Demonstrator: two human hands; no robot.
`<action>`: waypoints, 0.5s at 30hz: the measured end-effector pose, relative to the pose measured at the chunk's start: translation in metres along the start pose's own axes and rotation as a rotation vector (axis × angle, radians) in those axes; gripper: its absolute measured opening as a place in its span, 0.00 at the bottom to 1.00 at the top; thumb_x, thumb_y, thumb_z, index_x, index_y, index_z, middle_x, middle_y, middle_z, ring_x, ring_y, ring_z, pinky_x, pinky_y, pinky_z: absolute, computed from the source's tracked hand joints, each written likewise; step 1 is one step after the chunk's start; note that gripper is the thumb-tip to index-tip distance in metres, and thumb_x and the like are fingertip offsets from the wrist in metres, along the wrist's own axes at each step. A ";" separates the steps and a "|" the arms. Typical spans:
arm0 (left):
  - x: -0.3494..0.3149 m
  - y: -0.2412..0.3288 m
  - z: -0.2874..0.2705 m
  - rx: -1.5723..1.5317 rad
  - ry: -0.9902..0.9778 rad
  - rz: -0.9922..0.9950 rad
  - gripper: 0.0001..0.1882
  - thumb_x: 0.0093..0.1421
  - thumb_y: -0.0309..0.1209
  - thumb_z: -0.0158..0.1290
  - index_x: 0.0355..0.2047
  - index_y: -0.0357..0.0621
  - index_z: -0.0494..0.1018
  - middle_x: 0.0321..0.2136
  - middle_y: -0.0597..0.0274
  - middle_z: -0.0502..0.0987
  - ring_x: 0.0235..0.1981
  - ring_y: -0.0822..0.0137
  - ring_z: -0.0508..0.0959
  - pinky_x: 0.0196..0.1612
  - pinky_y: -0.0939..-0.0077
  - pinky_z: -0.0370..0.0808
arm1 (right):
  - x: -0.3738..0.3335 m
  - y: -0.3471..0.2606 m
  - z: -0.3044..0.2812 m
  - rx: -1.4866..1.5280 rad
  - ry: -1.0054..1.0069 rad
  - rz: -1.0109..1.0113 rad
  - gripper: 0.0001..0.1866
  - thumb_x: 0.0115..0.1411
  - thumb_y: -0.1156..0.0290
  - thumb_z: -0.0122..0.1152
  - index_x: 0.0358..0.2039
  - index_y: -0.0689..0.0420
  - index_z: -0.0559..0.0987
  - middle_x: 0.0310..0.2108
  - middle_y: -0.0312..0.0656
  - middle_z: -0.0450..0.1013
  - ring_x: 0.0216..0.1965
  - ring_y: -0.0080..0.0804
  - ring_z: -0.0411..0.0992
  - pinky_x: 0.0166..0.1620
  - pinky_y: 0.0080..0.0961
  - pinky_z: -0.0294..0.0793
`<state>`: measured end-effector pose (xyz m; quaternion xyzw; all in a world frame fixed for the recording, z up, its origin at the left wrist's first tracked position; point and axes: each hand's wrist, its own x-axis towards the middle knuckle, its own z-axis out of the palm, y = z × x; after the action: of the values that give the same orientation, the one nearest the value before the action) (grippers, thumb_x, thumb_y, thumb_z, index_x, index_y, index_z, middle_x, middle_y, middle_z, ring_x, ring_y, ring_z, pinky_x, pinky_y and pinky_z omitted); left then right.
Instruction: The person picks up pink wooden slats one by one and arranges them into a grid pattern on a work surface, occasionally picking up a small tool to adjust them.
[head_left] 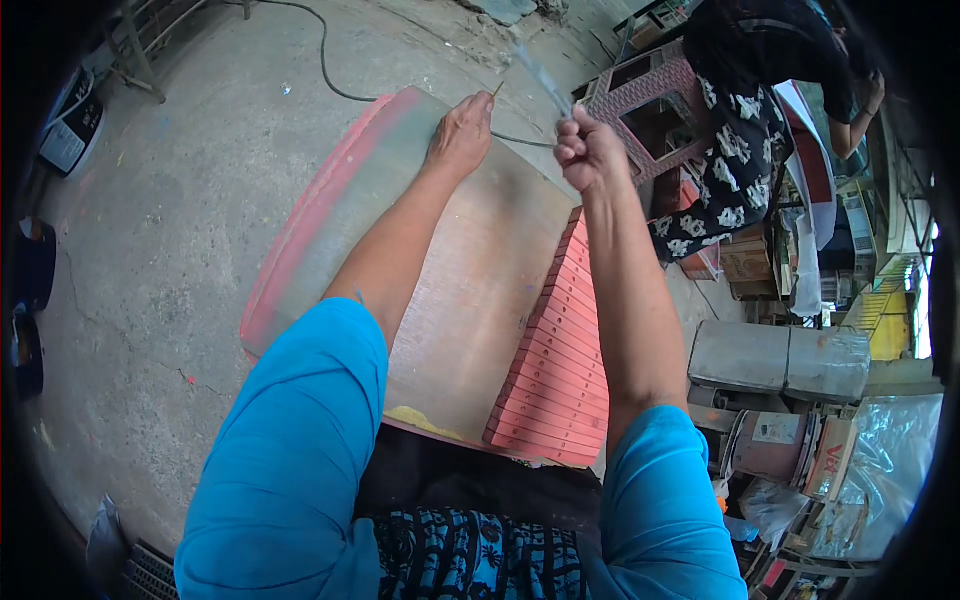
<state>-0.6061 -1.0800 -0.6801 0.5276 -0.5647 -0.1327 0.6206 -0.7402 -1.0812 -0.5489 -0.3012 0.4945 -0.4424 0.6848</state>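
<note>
Both my arms reach out over a broad, worn board (470, 290) with a pink-stained left edge. At its far end my left hand (465, 135) is closed, and a thin brownish stick (497, 90) pokes out from its fingertips. My right hand (592, 150) is raised to the right of it, its fingers wrapped around a long, narrow pale-grey tool (541, 75). Motion smears that tool, so its exact kind is unclear. A row of pink bars with small holes (548, 370) lies along the board's right side, partly behind my right forearm.
A person in patterned trousers (735, 150) stands at far right, beside a pink framed panel (650, 110). A dark cable (325, 60) crosses the concrete floor (150, 260). Metal containers (780, 358) and boxes crowd the right. A dark bucket (72, 135) stands at far left.
</note>
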 end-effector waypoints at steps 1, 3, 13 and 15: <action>0.000 0.001 0.000 -0.005 0.006 -0.002 0.07 0.58 0.29 0.38 0.32 0.38 0.62 0.28 0.44 0.69 0.32 0.43 0.69 0.32 0.55 0.65 | 0.004 -0.007 -0.003 0.049 -0.134 0.045 0.07 0.61 0.68 0.42 0.29 0.56 0.61 0.16 0.34 0.59 0.10 0.16 0.49 0.15 0.17 0.52; 0.002 0.001 -0.005 0.008 0.010 -0.014 0.07 0.58 0.29 0.38 0.32 0.38 0.62 0.28 0.44 0.69 0.32 0.42 0.69 0.32 0.55 0.65 | -0.005 -0.018 0.011 0.094 -0.268 -0.048 0.09 0.60 0.66 0.44 0.26 0.56 0.62 0.15 0.32 0.59 0.09 0.15 0.49 0.15 0.16 0.51; 0.001 0.004 -0.001 0.000 -0.024 -0.041 0.08 0.58 0.30 0.39 0.32 0.38 0.63 0.30 0.44 0.69 0.32 0.42 0.69 0.33 0.55 0.66 | 0.023 -0.009 -0.010 -0.025 -0.216 -0.113 0.08 0.58 0.68 0.47 0.23 0.55 0.66 0.11 0.26 0.56 0.07 0.13 0.48 0.15 0.14 0.51; -0.003 -0.001 0.003 -0.004 -0.023 -0.051 0.08 0.58 0.30 0.39 0.32 0.38 0.63 0.30 0.44 0.69 0.32 0.42 0.69 0.33 0.55 0.66 | 0.029 0.001 -0.013 -0.358 0.037 -0.073 0.13 0.60 0.64 0.45 0.20 0.54 0.65 0.10 0.27 0.56 0.07 0.14 0.51 0.15 0.15 0.53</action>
<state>-0.6095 -1.0797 -0.6838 0.5390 -0.5579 -0.1559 0.6114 -0.7490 -1.1066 -0.5655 -0.4280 0.5667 -0.3773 0.5944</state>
